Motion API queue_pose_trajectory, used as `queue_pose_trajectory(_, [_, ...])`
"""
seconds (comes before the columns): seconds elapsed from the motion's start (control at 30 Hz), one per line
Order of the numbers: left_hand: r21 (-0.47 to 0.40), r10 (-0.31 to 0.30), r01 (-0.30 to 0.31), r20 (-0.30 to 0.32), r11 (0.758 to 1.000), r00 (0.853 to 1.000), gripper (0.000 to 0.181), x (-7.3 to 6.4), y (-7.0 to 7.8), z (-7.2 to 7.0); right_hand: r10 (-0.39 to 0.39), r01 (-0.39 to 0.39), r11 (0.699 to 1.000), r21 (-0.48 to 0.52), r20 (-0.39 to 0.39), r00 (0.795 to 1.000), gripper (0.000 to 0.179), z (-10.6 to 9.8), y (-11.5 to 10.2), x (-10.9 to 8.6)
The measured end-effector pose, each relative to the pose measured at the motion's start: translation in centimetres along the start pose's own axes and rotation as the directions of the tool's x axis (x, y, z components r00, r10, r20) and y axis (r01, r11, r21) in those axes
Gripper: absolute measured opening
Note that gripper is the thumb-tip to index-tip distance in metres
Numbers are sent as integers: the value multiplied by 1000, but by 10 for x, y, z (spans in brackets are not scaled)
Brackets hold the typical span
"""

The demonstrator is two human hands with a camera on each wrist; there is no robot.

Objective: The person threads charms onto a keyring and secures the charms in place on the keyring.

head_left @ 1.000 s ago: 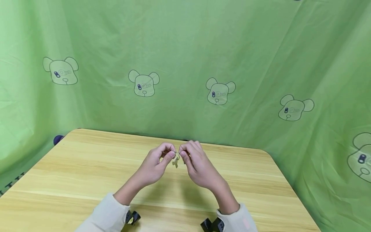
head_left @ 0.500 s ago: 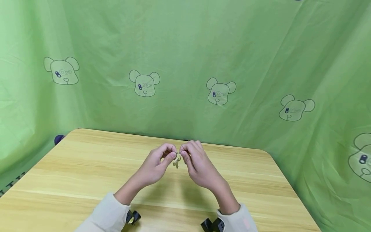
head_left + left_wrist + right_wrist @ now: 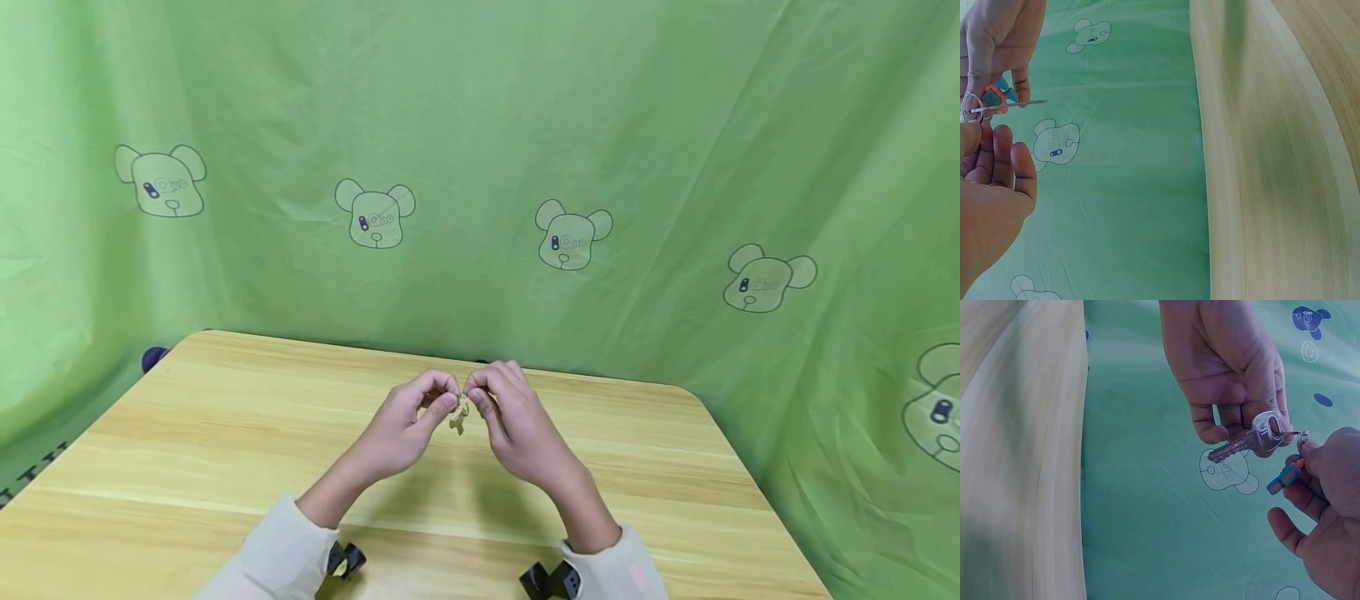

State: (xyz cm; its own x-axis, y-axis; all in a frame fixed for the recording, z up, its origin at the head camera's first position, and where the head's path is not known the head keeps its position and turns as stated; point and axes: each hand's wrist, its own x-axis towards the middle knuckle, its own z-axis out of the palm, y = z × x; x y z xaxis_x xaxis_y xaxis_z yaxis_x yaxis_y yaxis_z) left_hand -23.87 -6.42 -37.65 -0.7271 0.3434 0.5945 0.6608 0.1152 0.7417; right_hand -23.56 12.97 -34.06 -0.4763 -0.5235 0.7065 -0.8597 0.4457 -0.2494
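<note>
Above the middle of the table, my left hand (image 3: 401, 429) and right hand (image 3: 523, 429) meet at a key ring, each pinching at it between thumb and forefinger. A metal key (image 3: 1235, 447) hangs from the split ring (image 3: 1294, 432) in the right wrist view, its blade pointing away from the right hand. Beside it dangles a small orange and blue charm (image 3: 1286, 477), close under the right fingers. The left wrist view shows the charm (image 3: 996, 97) between the two hands, with the key's thin edge crossing it. Fingertips partly hide the ring.
A light wooden table (image 3: 225, 442) with rounded far corners lies beneath the hands. Behind and around it hangs a green curtain (image 3: 465, 125) printed with bear heads. Black wrist cameras (image 3: 345, 562) stick out from the pale sleeves (image 3: 273, 554).
The key has swung slightly to the right and turned a little between the fingers. Both hands keep their pinch and have barely moved.
</note>
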Motion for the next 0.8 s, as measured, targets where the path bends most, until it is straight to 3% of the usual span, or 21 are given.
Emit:
queue_pose_trajectory(0.17, [2,-4,4,2,1000,1000,8,0,1,0,-6,6,1000,3,-1,1000,2,0,1,-1])
queue_pose_trajectory(0.8, [16,5,-5,-19,1000,1000,11,0,0,-1,24,-24,1000,2,6,1000,6,-1,-2,0])
